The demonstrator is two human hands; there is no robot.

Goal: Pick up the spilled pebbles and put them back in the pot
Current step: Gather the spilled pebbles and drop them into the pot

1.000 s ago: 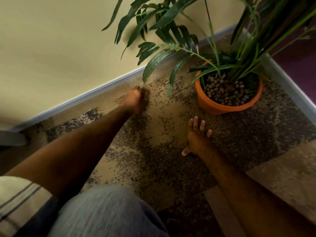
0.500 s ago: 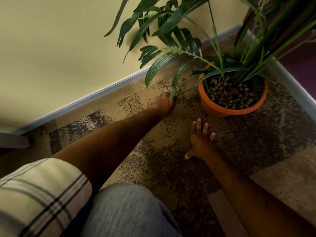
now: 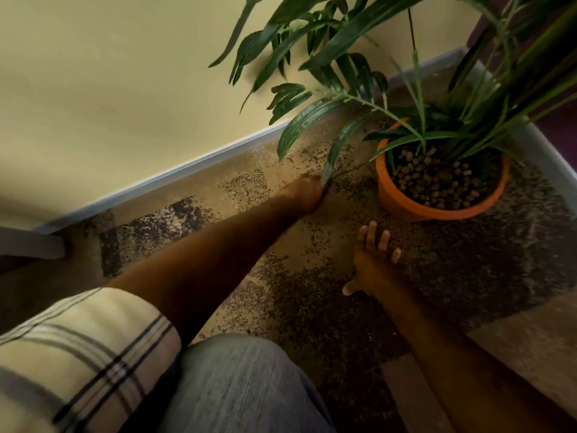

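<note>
- While kneeling, right hand (image 3: 370,264) rests flat on carpet (image 3: 468,276), fingers spread, holding nothing.
- Left hand (image 3: 307,193) reaches beneath a frond (image 3: 337,145); fingers hidden, grip unreadable.
- Pebbles (image 3: 437,179) fill the pot (image 3: 406,204) beyond.
- Step: gathering. Next, probably: carry the find over the rim.

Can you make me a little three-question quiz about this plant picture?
1. True or false: the orange pot lies tipped on its side.
2. Which hand is nearer the wall, the left hand or the right hand?
3. What fills the top of the pot? A) water B) pebbles C) sand

Key: 1. False, it stands upright. 2. The left hand. 3. B.
</note>
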